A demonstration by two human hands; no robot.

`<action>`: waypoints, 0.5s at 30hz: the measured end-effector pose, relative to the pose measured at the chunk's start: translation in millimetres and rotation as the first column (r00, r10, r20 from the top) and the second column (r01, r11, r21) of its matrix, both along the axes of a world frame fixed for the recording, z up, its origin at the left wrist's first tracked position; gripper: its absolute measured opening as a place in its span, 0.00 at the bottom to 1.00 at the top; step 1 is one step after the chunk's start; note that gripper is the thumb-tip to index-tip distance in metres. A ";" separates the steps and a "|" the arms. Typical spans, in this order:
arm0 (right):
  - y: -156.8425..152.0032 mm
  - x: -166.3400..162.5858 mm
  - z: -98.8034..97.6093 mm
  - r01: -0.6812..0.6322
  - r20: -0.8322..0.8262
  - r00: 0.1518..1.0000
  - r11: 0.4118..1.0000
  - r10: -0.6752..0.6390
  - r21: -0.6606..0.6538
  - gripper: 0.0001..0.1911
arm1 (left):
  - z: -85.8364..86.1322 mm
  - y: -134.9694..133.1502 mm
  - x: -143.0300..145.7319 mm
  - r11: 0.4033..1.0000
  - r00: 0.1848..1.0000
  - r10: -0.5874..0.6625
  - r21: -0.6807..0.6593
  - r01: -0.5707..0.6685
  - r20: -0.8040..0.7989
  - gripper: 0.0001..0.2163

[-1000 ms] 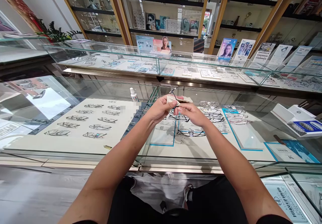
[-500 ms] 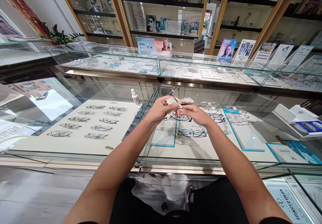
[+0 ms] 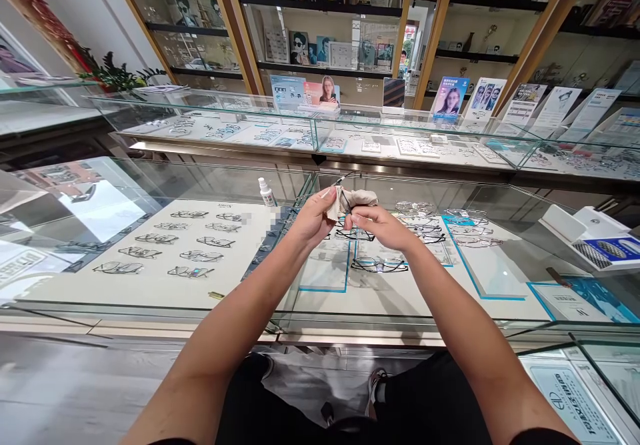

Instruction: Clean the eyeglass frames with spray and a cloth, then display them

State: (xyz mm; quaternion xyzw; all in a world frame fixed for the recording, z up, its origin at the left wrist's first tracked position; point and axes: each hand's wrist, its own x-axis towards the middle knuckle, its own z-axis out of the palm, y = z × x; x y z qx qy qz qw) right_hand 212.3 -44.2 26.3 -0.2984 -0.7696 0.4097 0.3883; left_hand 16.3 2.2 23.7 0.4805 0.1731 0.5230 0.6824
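Above the glass display counter, my two hands are close together around a crumpled beige cloth (image 3: 364, 197) and a pair of eyeglasses (image 3: 347, 201). Only a thin dark arm of the eyeglasses shows; cloth and fingers hide the rest. My left hand (image 3: 316, 218) is closed, pinching the cloth between thumb and fingers. My right hand (image 3: 380, 226) is closed too, its fingertips on the eyeglasses at the lower edge of the cloth. Under the glass below lie several eyeglass frames, among them a dark pair (image 3: 380, 266).
A white spray bottle (image 3: 267, 192) stands beyond my left hand. Rows of eyeglasses (image 3: 200, 256) lie in the case at left. An open white box (image 3: 590, 238) sits at right. Another glass counter (image 3: 225, 108) with upright cards runs behind, before the wall shelves.
The cloth has shifted slightly left and been refolded, with a flap now hanging by my left fingers. My left thumb has risen, and my right hand has moved slightly left.
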 end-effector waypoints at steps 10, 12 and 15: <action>0.4 -4.3 -4.4 0.004 -0.114 0.993 0.998 -0.011 -0.060 0.32 | 4.3 -5.4 -4.5 0.995 0.992 -0.059 0.076 0.068 -0.110 0.25; 0.7 -4.8 -3.5 -0.017 -0.159 0.987 0.996 0.003 -0.089 0.32 | 6.8 -9.5 -3.1 0.985 0.981 -0.117 0.106 0.134 -0.156 0.23; 1.3 -4.4 -1.4 -0.046 -0.199 0.980 0.992 0.021 -0.121 0.30 | 9.5 -13.2 -1.8 0.982 0.983 -0.081 0.155 0.107 -0.167 0.22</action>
